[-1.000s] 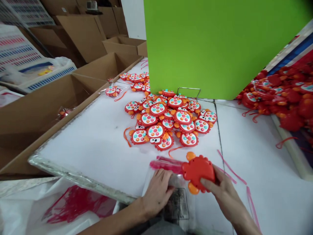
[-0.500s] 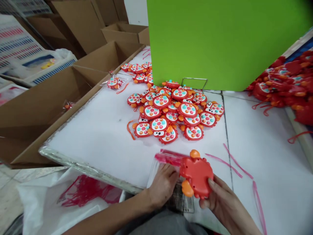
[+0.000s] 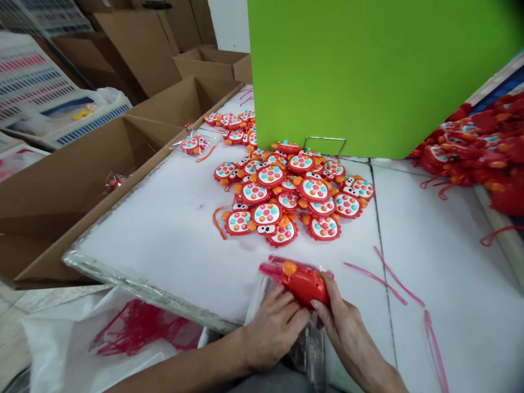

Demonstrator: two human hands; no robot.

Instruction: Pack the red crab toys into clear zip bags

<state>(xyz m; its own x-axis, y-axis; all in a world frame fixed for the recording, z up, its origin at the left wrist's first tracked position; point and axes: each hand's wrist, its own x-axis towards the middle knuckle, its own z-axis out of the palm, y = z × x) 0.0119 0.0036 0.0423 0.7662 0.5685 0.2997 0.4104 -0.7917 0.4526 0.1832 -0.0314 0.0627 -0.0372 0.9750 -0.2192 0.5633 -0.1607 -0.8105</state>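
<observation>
At the near edge of a white desk (image 3: 164,240), a person's right hand (image 3: 344,327) grips a red crab toy (image 3: 305,284) from its right side, fingers curled over the shell, while the left hand (image 3: 274,327) pinches the clear plastic bag (image 3: 266,286) beside it, thumb and fingertips pressed on the film. The toy shows a plain glossy red back with an orange claw at its far left corner, and lies at the bag's pink-edged mouth; whether it is partly inside cannot be told. Just beyond, a heap of crab toys (image 3: 286,191) lies face up, white faces dotted with red, teal and orange buttons. A green board (image 3: 368,71) stands behind the heap, open cardboard boxes (image 3: 82,180) line the left, and loose pink strips (image 3: 385,278) lie to the right.
</observation>
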